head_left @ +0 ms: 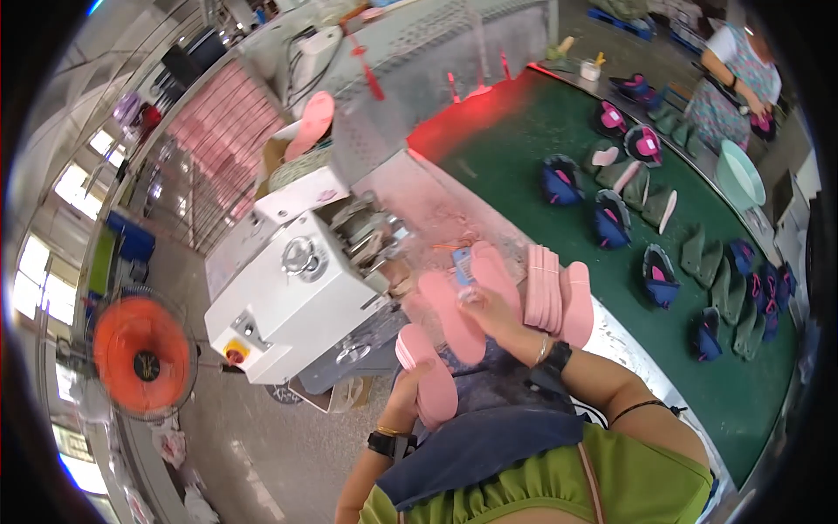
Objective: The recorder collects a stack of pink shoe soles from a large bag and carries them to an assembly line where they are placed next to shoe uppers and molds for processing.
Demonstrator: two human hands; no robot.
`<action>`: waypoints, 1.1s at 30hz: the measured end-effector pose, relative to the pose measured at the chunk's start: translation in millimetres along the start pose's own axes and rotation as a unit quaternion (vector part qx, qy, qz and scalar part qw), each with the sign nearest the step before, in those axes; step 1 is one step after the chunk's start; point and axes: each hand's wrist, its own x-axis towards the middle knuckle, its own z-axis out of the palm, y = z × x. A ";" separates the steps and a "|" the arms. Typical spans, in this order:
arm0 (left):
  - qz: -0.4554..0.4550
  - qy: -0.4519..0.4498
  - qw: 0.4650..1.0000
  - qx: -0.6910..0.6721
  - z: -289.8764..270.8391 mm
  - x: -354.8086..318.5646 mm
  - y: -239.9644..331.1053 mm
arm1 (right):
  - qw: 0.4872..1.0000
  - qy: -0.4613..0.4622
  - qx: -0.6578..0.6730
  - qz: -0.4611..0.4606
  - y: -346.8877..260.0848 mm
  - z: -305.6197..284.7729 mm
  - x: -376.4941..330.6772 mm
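Several pink insoles [433, 393] are gripped in my left hand [402, 403], in front of my body and beside the white machine [297, 301]. My right hand [496, 320] is closed, its fingertips at a small pale, bluish item that I cannot make out. Under and beside that hand lie more loose pink insoles [456, 327], some partly hidden by it. To its right is a tied stack of pink insoles [543, 288], with another pink insole [576, 306] against it.
A green conveyor belt [524, 166] at the right carries dark shoe uppers [661, 279] and grey-green shoe parts [729, 288]. Beyond it a person in an apron [724, 96] handles a shoe near a mint basin [740, 175]. An orange fan [144, 354] stands left.
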 end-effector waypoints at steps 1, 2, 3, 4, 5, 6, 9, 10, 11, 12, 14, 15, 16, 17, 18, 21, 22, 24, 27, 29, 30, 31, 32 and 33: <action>-0.015 0.013 0.999 -0.034 -4.3 -8.6 -4.4 | 1.000 -0.011 -0.001 -0.001 1.0 4.7 16.6; -0.029 0.023 0.997 -0.066 -6.7 -14.3 -7.5 | 0.999 0.009 -0.028 -0.036 9.5 8.7 41.1; -0.024 0.023 0.997 -0.069 -8.3 -17.6 -10.2 | 0.995 0.032 -0.056 -0.072 17.7 11.5 65.8; -0.031 0.027 0.994 -0.105 -8.8 -20.6 -13.2 | 0.995 0.028 -0.042 -0.088 22.5 17.2 89.5; -0.039 0.030 0.989 -0.140 -9.5 -21.4 -13.9 | 0.994 0.026 -0.027 -0.104 20.9 25.2 109.5; -0.034 0.031 0.988 -0.145 -11.1 -22.3 -12.9 | 0.994 0.020 -0.029 -0.106 10.2 35.5 123.3; -0.027 -0.027 0.987 -0.154 -10.9 -20.2 -9.5 | 0.996 -0.010 -0.084 -0.042 -8.8 50.8 144.6; -0.038 -0.035 0.988 -0.148 -8.7 -19.9 -8.5 | 0.995 0.004 -0.092 -0.045 -6.4 51.0 150.6; -0.050 -0.043 0.988 -0.141 -6.2 -19.0 -6.8 | 0.994 0.018 -0.100 -0.047 -3.6 48.2 155.4; -0.048 -0.042 0.988 -0.144 -6.0 -21.0 -3.4 | 0.994 0.015 -0.102 -0.047 -11.0 50.6 150.7; -0.075 0.015 0.993 -0.089 -0.4 -26.3 2.2 | 0.992 0.002 -0.100 0.081 -40.6 44.3 128.7; -0.082 0.009 0.993 -0.088 1.1 -24.9 1.5 | 0.991 0.011 -0.102 0.084 -43.3 36.1 127.2; -0.071 0.009 0.993 -0.090 1.4 -23.5 0.9 | 0.972 0.051 -0.207 -0.098 -46.8 27.5 128.1; -0.060 0.008 0.994 -0.091 1.4 -22.0 0.3 | 0.908 0.088 -0.306 -0.273 -50.0 18.9 128.7; -0.071 -0.003 0.994 -0.085 4.2 -23.2 1.8 | 0.905 0.103 -0.313 -0.268 -51.8 9.5 130.7; -0.073 -0.009 0.995 -0.062 4.0 -20.4 -0.3 | 0.870 0.105 -0.338 -0.342 -41.6 1.0 152.0; -0.087 -0.030 0.995 -0.049 5.5 -22.2 -0.8 | 0.893 0.103 -0.310 -0.310 -27.2 13.6 156.3; -0.066 0.038 0.994 -0.081 8.8 -33.0 1.6 | 0.905 0.045 -0.369 -0.206 -19.2 39.6 163.9; -0.086 0.071 0.986 -0.124 -13.1 -35.1 -11.3 | 0.959 0.093 -0.257 -0.070 -54.3 88.5 166.6; -0.084 0.041 0.989 -0.112 -5.8 -35.3 -8.0 | 0.983 0.095 -0.155 -0.006 -38.9 89.1 198.1; -0.079 0.020 0.990 -0.113 -2.6 -35.3 -6.0 | 0.982 0.109 -0.151 -0.009 -25.5 86.2 215.9; -0.107 -0.012 0.992 -0.065 7.2 -26.0 -4.8 | 0.968 0.199 -0.149 -0.031 -13.5 53.7 232.8; -0.114 -0.029 0.992 -0.051 9.6 -20.4 -7.5 | 0.948 0.274 -0.149 -0.056 -13.2 32.3 239.1; -0.120 -0.010 0.991 -0.057 1.6 -16.4 -14.1 | 0.949 0.275 -0.147 -0.053 -11.7 27.8 234.4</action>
